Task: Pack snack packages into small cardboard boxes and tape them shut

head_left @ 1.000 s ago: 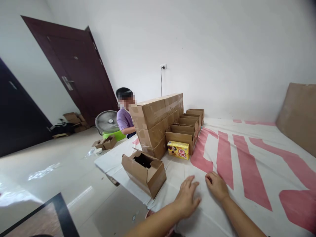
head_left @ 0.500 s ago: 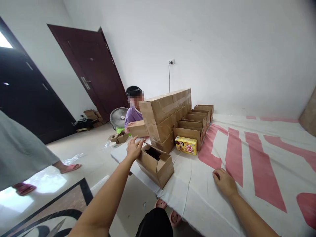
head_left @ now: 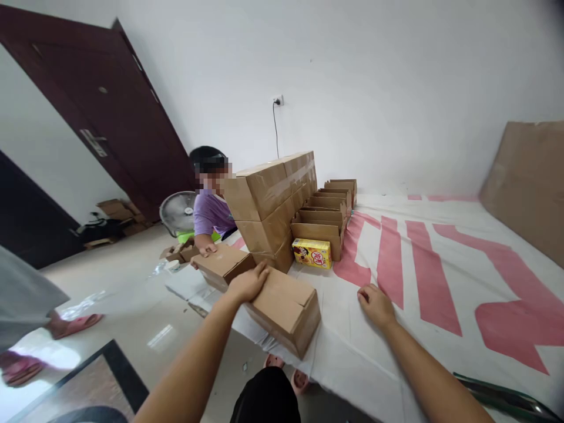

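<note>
My left hand (head_left: 249,284) grips the far left end of a small cardboard box (head_left: 285,301), its fingers over the top edge. That box lies at the table's front edge with its lid flaps down. My right hand (head_left: 377,306) rests on the cloth to the right, fingers curled, with nothing visible in it. Just beyond my left hand, a co-worker's hand (head_left: 206,249) lies on another cardboard box (head_left: 224,262). Behind, a yellow printed carton (head_left: 312,253) stands against a row of open cardboard boxes (head_left: 318,236).
A stack of taped cardboard boxes (head_left: 269,205) stands between the co-worker (head_left: 214,211) and the open boxes. White cloth with red print (head_left: 396,346) covers the table. A fan (head_left: 178,212) stands on the floor, and a large cardboard piece (head_left: 529,182) is at the right.
The box under my left hand had its top open and now its flaps are down. The co-worker's box has come down beside it. My view has turned right.
</note>
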A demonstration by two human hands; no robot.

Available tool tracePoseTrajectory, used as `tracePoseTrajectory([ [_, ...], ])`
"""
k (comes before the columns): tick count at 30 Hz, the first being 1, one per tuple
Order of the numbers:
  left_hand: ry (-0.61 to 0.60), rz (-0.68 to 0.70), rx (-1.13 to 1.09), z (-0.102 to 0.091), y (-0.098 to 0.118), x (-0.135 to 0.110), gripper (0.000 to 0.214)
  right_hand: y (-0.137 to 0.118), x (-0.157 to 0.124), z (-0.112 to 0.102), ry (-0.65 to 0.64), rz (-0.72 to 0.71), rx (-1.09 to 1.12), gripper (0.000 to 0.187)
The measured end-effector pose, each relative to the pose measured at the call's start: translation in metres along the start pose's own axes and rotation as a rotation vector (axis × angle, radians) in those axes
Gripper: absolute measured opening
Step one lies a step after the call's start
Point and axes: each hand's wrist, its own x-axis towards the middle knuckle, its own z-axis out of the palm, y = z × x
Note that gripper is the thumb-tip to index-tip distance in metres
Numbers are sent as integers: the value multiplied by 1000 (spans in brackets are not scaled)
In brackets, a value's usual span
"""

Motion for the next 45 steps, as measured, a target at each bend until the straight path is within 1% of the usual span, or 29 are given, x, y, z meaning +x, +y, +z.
tracePoseTrajectory([
  [5,-9,10,-5,21,68,-36,58,0,3,-4,-8,50,115,24],
  [7,-11,20,-18,25,89,-46,58,-2,6,-8,-15,80,173,28],
  [9,-14,43,-32,27,106,-54,58,-6,10,-14,-33,117,239,36],
  [11,-12,65,-50,29,116,-59,58,-14,13,-23,-67,158,313,48],
  [14,-3,82,-83,31,123,-62,59,-34,12,-46,-110,186,405,65],
  [15,-1,84,-98,32,123,-62,59,-44,8,-55,-114,180,422,67],
  [17,-1,94,-134,35,125,-63,59,-69,-3,-73,-109,142,442,64],
  [19,-7,114,-181,39,129,-65,60,-96,-21,-89,-119,20,382,62],
  [20,-15,130,-209,41,131,-67,60,-109,-31,-96,-149,-86,287,65],
  [21,-27,151,-240,42,134,-70,61,-121,-42,-101,-205,-184,164,71],
  [22,-44,175,-276,43,136,-73,62,-131,-52,-106,-283,-251,34,77],
  [23,-64,203,-316,44,138,-76,63,-138,-61,-110,-369,-293,-90,83],
  [25,-113,273,-410,45,137,-81,65,-144,-73,-116,-521,-299,-255,89],
  [27,-171,351,-522,46,131,-82,68,-141,-77,-121,-602,-298,-325,91],
  [29,-232,410,-641,49,122,-80,71,-136,-77,-124,-629,-309,-351,92],
  [31,-297,435,-749,55,113,-77,74,-133,-75,-125,-643,-318,-367,94],
  [34,-423,385,-1076,68,105,-74,79,-137,-76,-124,-650,-320,-389,96],
  [36,-478,325,-1312,74,103,-74,82,-143,-78,-123,-626,-284,-419,100],
  [37,-491,301,-1383,76,102,-73,83,-144,-79,-124,-601,-249,-441,102],
  [39,-505,282,-1416,77,102,-73,81,-140,-81,-128,-533,-160,-485,102],
  [41,-518,273,-1416,77,101,-72,78,-123,-83,-137,-448,-80,-496,93],
  [42,-517,271,-1416,77,101,-72,77,-109,-85,-142,-393,-45,-484,86],
  [44,-506,269,-1423,78,102,-72,74,-69,-93,-152,-254,15,-445,73],
  [45,-500,268,-1426,78,102,-72,74,-45,-99,-157,-174,47,-438,70],
])
